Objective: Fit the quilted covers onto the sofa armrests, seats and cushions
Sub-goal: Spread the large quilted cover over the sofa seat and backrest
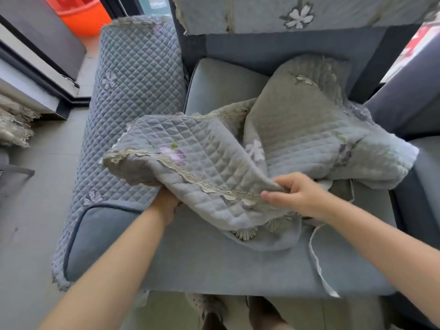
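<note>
Although the armrest point(133, 96) at the left of the frame already wears its quilted cover, the seat point(238, 265) in the middle is still bare, with a loose cover point(214, 167) bunched on top of it. At the far left a heap of lace-edged cloth point(14, 122) lies on the floor, and an orange tub point(83, 15) stands at the upper left. The left hand point(166, 206) is under the cover's near left fold; its grip is hidden by the cloth, so I cannot tell how the fingers lie. The right hand point(300, 196), right of centre, pinches the lace-trimmed edge between thumb and fingers. A thin white tie point(319, 265) trails over the seat front at the lower right.

The likely trouble is that the folded layers stay tangled when pulled apart, so the cover lands crooked or wrong side up; the tie could also snag. Open room lies toward the seat's front edge; the covered armrest hems in the left, the backrest point(285, 46) the top, and another cushion point(428, 167) the right.
</note>
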Demonstrator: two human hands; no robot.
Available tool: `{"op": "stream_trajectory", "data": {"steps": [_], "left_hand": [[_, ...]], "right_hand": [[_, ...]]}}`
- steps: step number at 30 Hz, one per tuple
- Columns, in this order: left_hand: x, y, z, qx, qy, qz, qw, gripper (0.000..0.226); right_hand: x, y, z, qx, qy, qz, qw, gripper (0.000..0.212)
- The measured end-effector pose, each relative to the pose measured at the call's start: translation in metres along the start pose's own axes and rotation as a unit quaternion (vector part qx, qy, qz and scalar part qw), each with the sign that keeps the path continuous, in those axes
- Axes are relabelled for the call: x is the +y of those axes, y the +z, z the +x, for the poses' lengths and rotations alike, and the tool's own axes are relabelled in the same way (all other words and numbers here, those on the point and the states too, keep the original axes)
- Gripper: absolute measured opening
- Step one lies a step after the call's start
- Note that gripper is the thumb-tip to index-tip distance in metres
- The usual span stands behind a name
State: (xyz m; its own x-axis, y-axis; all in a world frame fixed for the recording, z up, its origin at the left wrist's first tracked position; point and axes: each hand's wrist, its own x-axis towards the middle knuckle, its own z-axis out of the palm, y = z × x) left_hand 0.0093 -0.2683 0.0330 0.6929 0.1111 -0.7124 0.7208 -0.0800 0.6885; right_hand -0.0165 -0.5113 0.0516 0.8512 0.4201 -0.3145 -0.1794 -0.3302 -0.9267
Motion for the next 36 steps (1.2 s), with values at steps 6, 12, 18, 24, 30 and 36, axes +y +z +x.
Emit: {"op": "stream_trajectory", "data": {"steps": [6,12,18,24,30,36], "left_hand": [[-0.002,0.043,-0.004,-0.081,-0.069,-0.282,0.954,0.048],[0.0,0.053,0.007,-0.066,-0.029,-0.323,0.944,0.014],[-0.018,-0.019,-0.012,-0.096,0.104,-0.36,0.922,0.083],[-0.004,-0.062,-0.084,0.11,0.317,-0.104,0.936,0.024],[-0.007,-0.092,-0.083,0.062,0.335,-0.025,0.94,0.059],[-0.099,-0.075,-0.066,0.061,-0.056,-0.451,0.889,0.028]], "right_hand": [[-0.027,-0.033,0.01,0.017,-0.068,0.349,0.935,0.038],[-0.01,-0.046,0.01,0.188,0.02,0.291,0.938,0.028],[0.031,-0.043,0.024,0.148,0.216,-0.087,0.961,0.036],[0.003,0.019,0.049,-0.097,0.231,-0.488,0.836,0.02],[-0.014,0.048,0.05,-0.071,0.151,-0.557,0.813,0.023],[0.007,0.067,0.03,-0.106,0.166,-0.532,0.823,0.048]]}}
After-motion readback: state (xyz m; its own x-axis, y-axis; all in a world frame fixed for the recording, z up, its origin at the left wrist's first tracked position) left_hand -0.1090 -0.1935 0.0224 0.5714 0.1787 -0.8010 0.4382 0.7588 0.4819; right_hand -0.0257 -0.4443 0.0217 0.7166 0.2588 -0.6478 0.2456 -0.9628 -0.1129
